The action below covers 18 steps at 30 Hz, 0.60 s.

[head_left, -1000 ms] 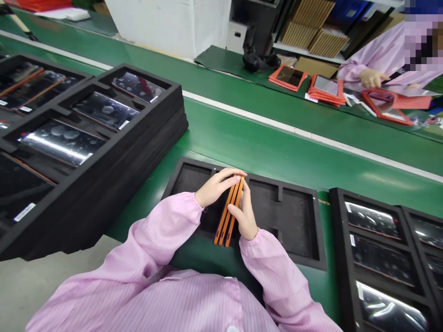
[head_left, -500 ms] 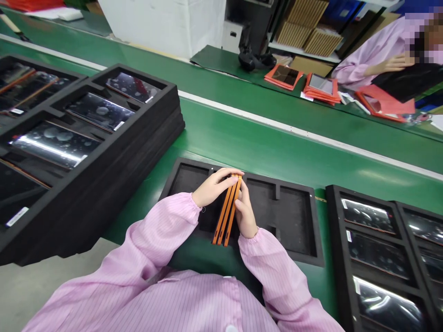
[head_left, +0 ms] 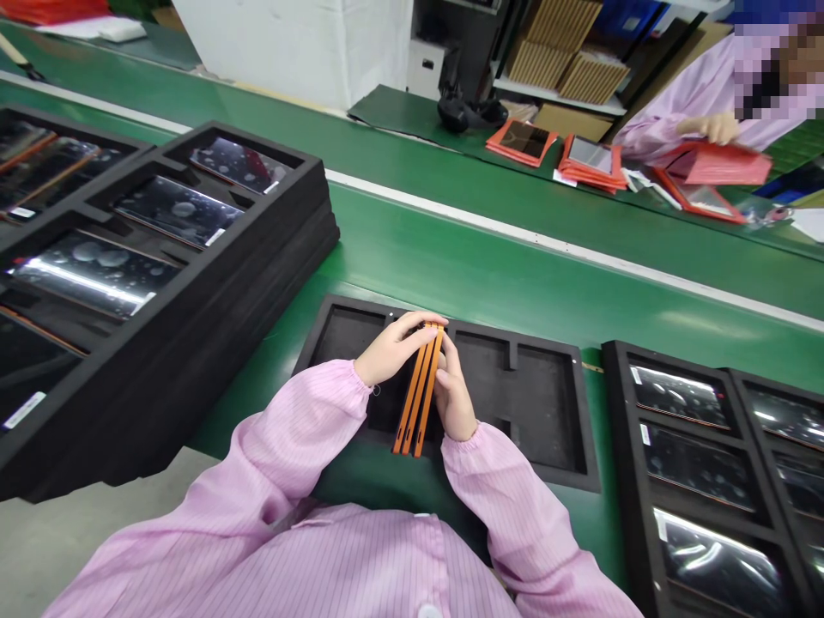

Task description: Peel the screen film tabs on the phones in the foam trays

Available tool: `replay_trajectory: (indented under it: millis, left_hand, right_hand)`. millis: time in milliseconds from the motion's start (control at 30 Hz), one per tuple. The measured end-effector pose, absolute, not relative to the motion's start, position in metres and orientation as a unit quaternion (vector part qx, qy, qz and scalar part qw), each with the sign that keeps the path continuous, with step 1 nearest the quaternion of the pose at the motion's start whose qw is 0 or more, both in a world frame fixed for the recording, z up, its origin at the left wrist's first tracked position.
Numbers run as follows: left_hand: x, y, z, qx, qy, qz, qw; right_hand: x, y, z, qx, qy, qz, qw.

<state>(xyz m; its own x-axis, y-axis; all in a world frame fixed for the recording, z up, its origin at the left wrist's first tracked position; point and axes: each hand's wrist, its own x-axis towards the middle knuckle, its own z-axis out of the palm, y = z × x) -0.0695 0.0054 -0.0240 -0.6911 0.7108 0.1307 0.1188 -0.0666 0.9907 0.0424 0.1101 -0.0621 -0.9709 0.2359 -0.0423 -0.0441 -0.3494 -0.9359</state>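
Three slim phones with orange frames (head_left: 419, 390) stand on edge side by side, their port ends toward me, above a black foam tray (head_left: 547, 414). My left hand (head_left: 394, 348) is closed over their far end from the left, fingers laid across the top. Against the right side of the stack, my right hand (head_left: 455, 396) grips with its fingers and thumb. The faces of the phones are hidden; only their orange edges show. Shallow recesses of the tray lie on both sides of the hands.
A tall stack of black foam trays (head_left: 257, 227) with glossy phones stands left. Another foam tray (head_left: 624, 446) holding phones lies right. Across the green bench (head_left: 386, 232), with its white strip, a person in pink (head_left: 669, 120) handles red sleeves (head_left: 721, 163).
My hands and the phones stay nearly in place, the view having shifted slightly. Across the bench, the other person's black item is gone from view and a red sleeve is lifted.
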Motion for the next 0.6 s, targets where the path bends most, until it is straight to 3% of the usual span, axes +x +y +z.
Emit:
replay_trajectory:
  millis: [433,600]
  left_hand:
    - [-0.0704,0.0069,-0.0261,0.318,0.653,0.649,0.227]
    - [-0.0695,0.0064,-0.0245,0.32,0.656,0.648,0.218]
  right_hand:
    - [0.041,0.11,-0.0633,-0.101,-0.571,0.812,0.075]
    - [0.0424,0.1107,-0.0553,-0.042,-0.659,0.749,0.055]
